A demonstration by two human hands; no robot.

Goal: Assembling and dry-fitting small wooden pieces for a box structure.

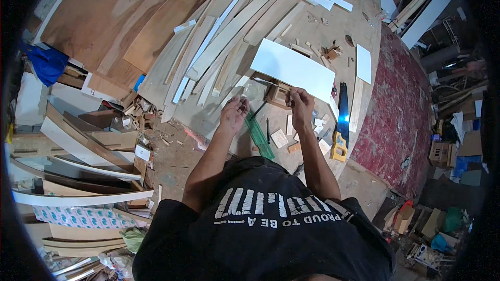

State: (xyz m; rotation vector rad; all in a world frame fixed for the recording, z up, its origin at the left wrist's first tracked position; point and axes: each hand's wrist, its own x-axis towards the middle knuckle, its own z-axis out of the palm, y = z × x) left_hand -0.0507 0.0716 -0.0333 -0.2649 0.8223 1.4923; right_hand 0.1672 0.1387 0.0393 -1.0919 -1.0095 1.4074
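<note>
My left hand (235, 113) is raised over the bench with its fingers curled together; what they hold, if anything, is too small to make out. My right hand (301, 106) pinches the end of a thin wooden strip (272, 84), which runs leftward along the near side of a white panel (294, 67). Under the panel's near edge sits a small wooden block or box (279, 96), partly hidden by the panel and the right hand. A green strip (259, 138) lies just below my left hand, and a dark pencil-like stick (268, 131) is beside it.
A handsaw (341, 125) with a yellow handle lies right of my right hand. Wood offcuts (279, 139) are scattered near me. Long curved boards (229, 34) cover the bench's left side. A red, worn surface (388, 114) is at the right; curved panels (86, 143) are stacked at the left.
</note>
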